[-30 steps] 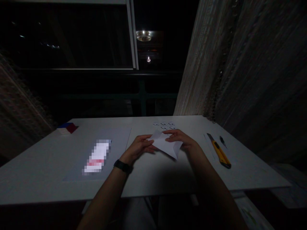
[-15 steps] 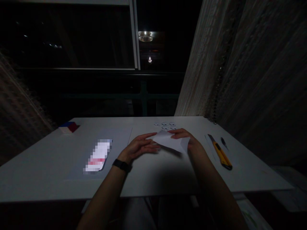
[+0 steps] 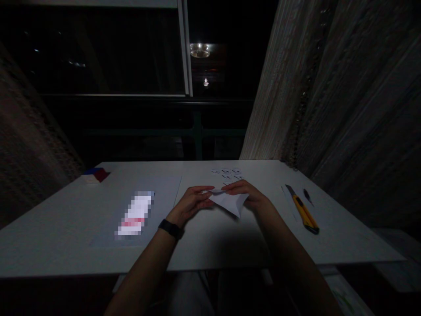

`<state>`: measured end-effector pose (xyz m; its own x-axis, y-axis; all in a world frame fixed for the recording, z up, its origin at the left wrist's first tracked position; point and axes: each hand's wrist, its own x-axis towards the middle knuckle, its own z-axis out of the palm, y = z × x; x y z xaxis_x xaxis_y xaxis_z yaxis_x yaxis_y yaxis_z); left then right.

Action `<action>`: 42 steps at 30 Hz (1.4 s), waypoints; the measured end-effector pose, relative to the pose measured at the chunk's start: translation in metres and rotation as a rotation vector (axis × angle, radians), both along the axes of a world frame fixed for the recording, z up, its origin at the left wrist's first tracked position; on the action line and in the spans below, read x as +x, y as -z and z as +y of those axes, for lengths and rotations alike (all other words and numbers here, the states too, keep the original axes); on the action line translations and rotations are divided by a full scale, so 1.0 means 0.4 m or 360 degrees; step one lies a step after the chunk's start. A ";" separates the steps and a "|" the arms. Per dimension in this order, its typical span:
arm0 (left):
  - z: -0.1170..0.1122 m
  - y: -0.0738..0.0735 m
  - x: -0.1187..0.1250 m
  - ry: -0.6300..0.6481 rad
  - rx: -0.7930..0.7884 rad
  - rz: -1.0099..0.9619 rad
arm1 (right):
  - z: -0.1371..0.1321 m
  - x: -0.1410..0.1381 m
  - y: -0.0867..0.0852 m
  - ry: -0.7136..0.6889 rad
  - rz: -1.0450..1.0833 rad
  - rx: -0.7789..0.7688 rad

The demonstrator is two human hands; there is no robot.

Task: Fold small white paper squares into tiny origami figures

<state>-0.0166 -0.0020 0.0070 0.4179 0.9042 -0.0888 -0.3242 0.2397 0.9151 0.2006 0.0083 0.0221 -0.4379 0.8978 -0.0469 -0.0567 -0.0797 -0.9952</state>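
A folded white sheet of paper (image 3: pixel 230 202) is held just above the white table (image 3: pixel 213 237), near its middle, with a corner pointing towards me. My left hand (image 3: pixel 190 202) pinches the paper's left end with fingers curled; a dark watch sits on that wrist. My right hand (image 3: pixel 250 196) grips the paper's top right edge, fingers closed over it. The light is dim, so the folds are hard to make out.
A yellow utility knife (image 3: pixel 304 212) and a small dark pen-like item (image 3: pixel 308 196) lie at the right. Several small paper pieces (image 3: pixel 226 172) sit behind my hands. A large sheet with a blurred patch (image 3: pixel 136 213) lies left; a red-blue block (image 3: pixel 95 174) far left. Curtains hang right.
The paper has been turned and folded smaller, now with its point towards me. My left fingers went from stretched out to pinching its edge, and both hands drew closer together.
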 end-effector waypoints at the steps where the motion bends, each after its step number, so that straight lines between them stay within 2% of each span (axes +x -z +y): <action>1: -0.002 -0.004 -0.001 0.0015 -0.0018 -0.0029 | 0.000 0.003 0.000 -0.0020 -0.0013 0.0011; 3: -0.006 -0.014 0.001 0.0006 -0.0040 -0.0103 | 0.001 0.002 0.001 -0.0012 -0.0027 0.0034; 5: -0.010 -0.025 0.008 -0.0069 -0.0047 -0.0195 | 0.005 -0.010 0.006 0.0108 -0.0004 0.0095; 9: -0.011 -0.035 0.022 -0.0235 -0.0115 -0.0224 | 0.015 -0.059 0.026 0.0660 0.0119 0.0464; 11: -0.008 -0.028 0.026 -0.0289 -0.0087 -0.0186 | 0.014 -0.084 0.038 0.0788 0.0005 0.0635; 13: -0.003 -0.017 0.027 -0.0343 -0.0027 -0.0133 | 0.007 -0.107 0.049 0.0765 -0.0136 0.0751; 18: 0.011 0.010 0.023 -0.0667 0.0118 -0.0008 | -0.014 -0.143 0.070 0.0594 -0.0378 0.0901; 24: 0.018 0.012 0.018 -0.0831 0.0239 -0.0100 | -0.025 -0.159 0.079 0.0483 -0.0536 0.0979; 27: 0.015 0.006 0.017 -0.0906 0.0254 -0.0042 | -0.026 -0.157 0.074 0.0367 -0.0432 0.0909; 30: 0.010 -0.003 0.017 -0.0969 0.0254 0.0054 | -0.018 -0.144 0.061 0.0235 -0.0233 0.0701; 32: 0.005 -0.010 0.018 -0.0917 0.0270 0.0132 | -0.012 -0.131 0.050 0.0301 -0.0016 0.0543; 35: -0.004 -0.015 0.020 -0.0568 0.0300 0.0271 | -0.007 -0.108 0.031 0.0358 0.0236 0.0320; 38: -0.011 -0.011 0.023 -0.0196 0.0350 0.0395 | -0.010 -0.086 0.018 0.0243 0.0229 0.0233; 40: -0.012 -0.005 0.025 -0.0095 0.0374 0.0443 | -0.012 -0.073 0.014 0.0098 0.0152 0.0212; 42: -0.010 0.002 0.025 -0.0077 0.0394 0.0478 | -0.012 -0.063 0.013 0.0024 0.0095 0.0225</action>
